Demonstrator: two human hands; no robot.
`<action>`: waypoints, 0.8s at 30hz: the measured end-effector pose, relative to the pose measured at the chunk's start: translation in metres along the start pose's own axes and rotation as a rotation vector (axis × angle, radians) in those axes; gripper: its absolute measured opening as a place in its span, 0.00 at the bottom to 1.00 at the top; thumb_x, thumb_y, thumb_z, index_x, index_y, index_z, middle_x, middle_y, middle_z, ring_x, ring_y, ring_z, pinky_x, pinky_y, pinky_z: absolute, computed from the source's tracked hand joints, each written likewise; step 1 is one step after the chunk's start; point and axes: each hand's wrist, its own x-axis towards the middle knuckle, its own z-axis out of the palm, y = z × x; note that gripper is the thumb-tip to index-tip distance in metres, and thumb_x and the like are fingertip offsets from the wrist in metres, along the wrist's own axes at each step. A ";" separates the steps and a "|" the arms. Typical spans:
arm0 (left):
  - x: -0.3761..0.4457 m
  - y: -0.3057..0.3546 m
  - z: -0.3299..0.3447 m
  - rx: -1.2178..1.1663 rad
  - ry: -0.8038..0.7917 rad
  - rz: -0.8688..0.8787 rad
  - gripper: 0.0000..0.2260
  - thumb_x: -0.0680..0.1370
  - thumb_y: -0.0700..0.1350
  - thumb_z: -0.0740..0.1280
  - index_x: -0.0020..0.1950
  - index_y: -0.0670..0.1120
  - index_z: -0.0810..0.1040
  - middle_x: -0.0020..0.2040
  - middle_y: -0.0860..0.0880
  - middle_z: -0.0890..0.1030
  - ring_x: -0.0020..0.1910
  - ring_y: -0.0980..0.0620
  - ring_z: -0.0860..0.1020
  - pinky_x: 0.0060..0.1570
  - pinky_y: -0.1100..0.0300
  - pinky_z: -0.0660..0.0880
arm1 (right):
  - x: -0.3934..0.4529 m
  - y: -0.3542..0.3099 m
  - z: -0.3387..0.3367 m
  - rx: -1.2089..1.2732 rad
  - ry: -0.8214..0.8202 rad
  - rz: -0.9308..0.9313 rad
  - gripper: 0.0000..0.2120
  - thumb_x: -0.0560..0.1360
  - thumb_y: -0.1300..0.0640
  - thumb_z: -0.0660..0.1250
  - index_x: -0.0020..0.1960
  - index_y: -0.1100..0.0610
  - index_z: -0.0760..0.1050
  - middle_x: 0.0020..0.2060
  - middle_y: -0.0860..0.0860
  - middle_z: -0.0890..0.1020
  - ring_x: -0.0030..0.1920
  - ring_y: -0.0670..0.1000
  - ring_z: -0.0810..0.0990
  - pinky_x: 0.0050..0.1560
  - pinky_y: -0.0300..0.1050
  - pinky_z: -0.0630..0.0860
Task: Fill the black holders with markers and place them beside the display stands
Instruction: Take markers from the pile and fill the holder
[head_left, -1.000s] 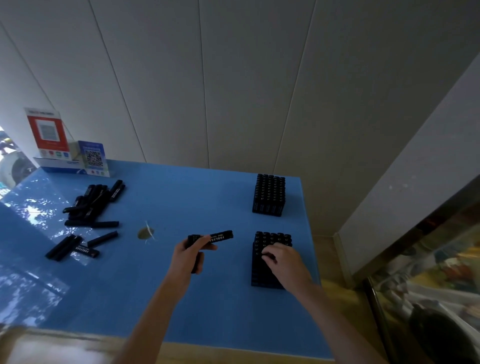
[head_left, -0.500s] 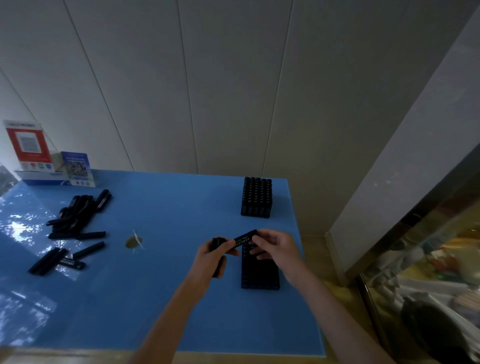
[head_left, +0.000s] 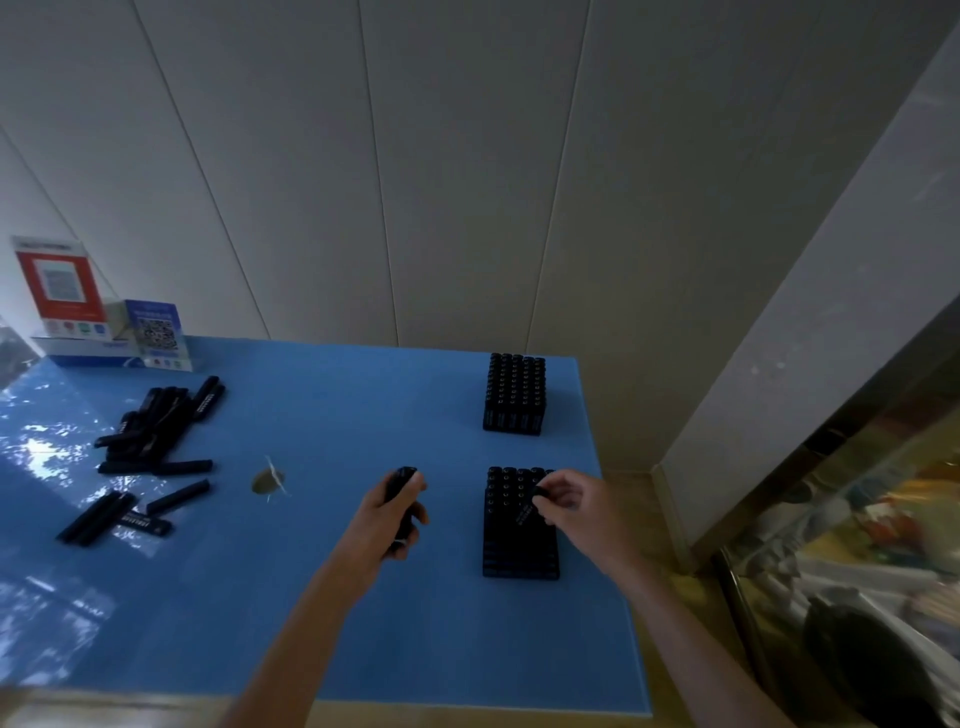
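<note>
While I lean over the blue table (head_left: 218, 597), my left hand (head_left: 387, 525) is curled round a few black markers (head_left: 402, 486), gripped upright-ish above the tabletop, left of the near holder (head_left: 519, 545). My right hand (head_left: 571, 501) pinches one marker (head_left: 530, 506) between thumb and fingertips, tilted, its lower end over the near holder's top; can't tell if it touches a slot. Near holder is a black block standing near the table's right edge, packed with marker caps; back rows look filled, the front part is too dark to read.

Farther back, same right side, the far holder (head_left: 514, 395) stands full, well apart from the near one. Mid-table there's a small round hole (head_left: 267, 480) with a whitish strand across it. Off to the left lie loose markers: a small group (head_left: 114, 514) nearer me, then a bigger pile (head_left: 161, 426) behind it, all flat on the table.

At the far left corner by the wall (head_left: 467, 182) stand two display stands: a red one (head_left: 60, 283) and a smaller blue one (head_left: 156, 332) with a QR code, side by side. Both holders are well apart from the stands.
</note>
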 end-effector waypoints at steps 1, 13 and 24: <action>0.000 0.000 -0.002 0.024 0.000 0.016 0.14 0.81 0.53 0.65 0.56 0.42 0.75 0.35 0.46 0.77 0.27 0.52 0.69 0.22 0.62 0.62 | 0.000 0.003 0.002 -0.051 -0.001 -0.021 0.06 0.72 0.60 0.75 0.46 0.52 0.82 0.38 0.46 0.85 0.40 0.45 0.83 0.44 0.40 0.82; 0.000 -0.004 -0.010 0.062 0.082 0.037 0.14 0.82 0.51 0.64 0.55 0.39 0.73 0.36 0.44 0.80 0.29 0.51 0.75 0.23 0.62 0.64 | -0.003 0.018 0.036 -0.367 -0.054 -0.153 0.09 0.73 0.60 0.75 0.53 0.53 0.84 0.44 0.44 0.84 0.42 0.35 0.79 0.46 0.25 0.75; -0.011 0.004 0.003 0.102 -0.038 0.033 0.12 0.81 0.48 0.68 0.60 0.44 0.76 0.48 0.44 0.86 0.29 0.51 0.75 0.22 0.63 0.61 | -0.002 0.017 0.033 -0.502 -0.091 -0.214 0.10 0.76 0.57 0.71 0.57 0.52 0.82 0.45 0.45 0.82 0.42 0.42 0.79 0.49 0.36 0.78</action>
